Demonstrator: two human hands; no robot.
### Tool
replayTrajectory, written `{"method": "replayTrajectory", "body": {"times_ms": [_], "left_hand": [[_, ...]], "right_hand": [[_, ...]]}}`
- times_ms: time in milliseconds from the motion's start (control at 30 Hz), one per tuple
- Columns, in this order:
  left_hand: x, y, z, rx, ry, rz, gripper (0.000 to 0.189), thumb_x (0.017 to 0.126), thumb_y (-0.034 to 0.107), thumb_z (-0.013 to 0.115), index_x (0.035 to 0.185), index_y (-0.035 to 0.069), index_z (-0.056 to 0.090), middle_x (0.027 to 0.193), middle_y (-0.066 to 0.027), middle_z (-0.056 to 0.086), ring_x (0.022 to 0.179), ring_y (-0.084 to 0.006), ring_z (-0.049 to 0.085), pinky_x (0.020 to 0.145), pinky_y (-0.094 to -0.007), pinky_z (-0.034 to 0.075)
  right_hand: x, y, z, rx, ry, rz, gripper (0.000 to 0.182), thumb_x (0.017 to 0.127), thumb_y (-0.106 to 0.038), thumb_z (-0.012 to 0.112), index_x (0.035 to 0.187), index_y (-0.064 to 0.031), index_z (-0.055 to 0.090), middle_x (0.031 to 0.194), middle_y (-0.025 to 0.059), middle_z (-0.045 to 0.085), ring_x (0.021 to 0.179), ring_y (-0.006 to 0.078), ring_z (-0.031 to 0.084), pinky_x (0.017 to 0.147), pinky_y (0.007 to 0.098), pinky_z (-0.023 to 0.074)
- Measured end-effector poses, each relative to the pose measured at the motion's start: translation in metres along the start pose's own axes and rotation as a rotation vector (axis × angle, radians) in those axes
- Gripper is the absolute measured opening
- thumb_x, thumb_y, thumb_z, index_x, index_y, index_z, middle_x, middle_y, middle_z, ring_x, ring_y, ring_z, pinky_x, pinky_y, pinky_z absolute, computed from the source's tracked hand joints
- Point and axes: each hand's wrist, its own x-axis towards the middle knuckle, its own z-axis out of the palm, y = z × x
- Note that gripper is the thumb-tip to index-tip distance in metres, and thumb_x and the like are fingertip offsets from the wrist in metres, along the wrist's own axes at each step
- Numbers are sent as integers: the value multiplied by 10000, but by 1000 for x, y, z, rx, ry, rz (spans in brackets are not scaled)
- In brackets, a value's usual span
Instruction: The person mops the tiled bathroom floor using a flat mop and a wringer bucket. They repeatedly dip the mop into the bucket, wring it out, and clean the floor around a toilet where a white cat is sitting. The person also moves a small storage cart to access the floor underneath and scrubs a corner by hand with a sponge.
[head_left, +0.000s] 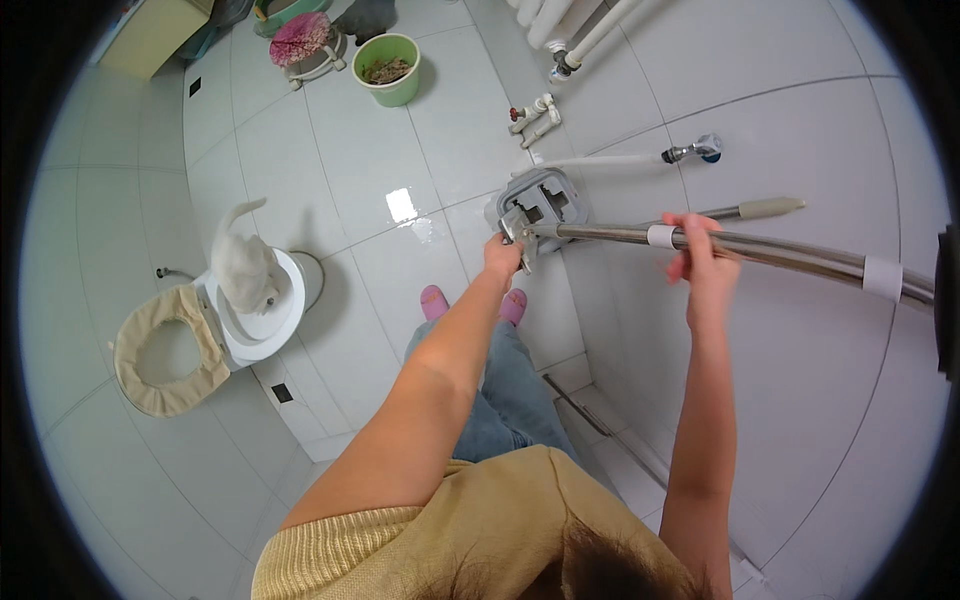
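Note:
A flat mop with a long metal handle (780, 253) crosses in front of me towards the right edge. My right hand (703, 262), slightly blurred, is wrapped around that handle beside a white band. Down at the lower end, my left hand (503, 257) grips the side of the mop head (519, 229). The head is held over the near left part of a grey two-slot mop bucket (564, 187), partly covering it. Whether the head touches the bucket cannot be told. A second pole with a beige grip (772, 208) leans behind the mop handle.
A white cat (241, 274) perches on the toilet (294, 319) at left, its lid raised. A green bucket (395, 91) holding debris and a pink-topped stool (300, 39) stand ahead. Wall pipes (536, 120) and a tap (696, 148) are right. The tiled floor (390, 262) looks wet.

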Motion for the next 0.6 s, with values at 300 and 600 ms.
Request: {"method": "replayTrajectory", "body": {"times_ms": [300, 600], "left_hand": [[-5, 10, 69, -97, -233, 78, 588, 870, 33, 504, 1431, 105, 345, 1449, -101, 361, 1218, -221, 453, 959, -386, 436], [-66, -43, -1, 21, -66, -51, 495, 867, 79, 507, 1359, 86, 452, 1386, -97, 435, 1170, -197, 487, 931, -362, 449]], "right_hand": [[22, -6, -13, -95, -48, -420, 106, 898, -92, 574, 962, -14, 604, 937, 117, 675, 501, 39, 446, 435, 181, 392], [65, 180, 34, -88, -357, -87, 221, 893, -85, 601, 1103, -18, 584, 894, 46, 616, 716, 92, 614, 582, 228, 498]]}}
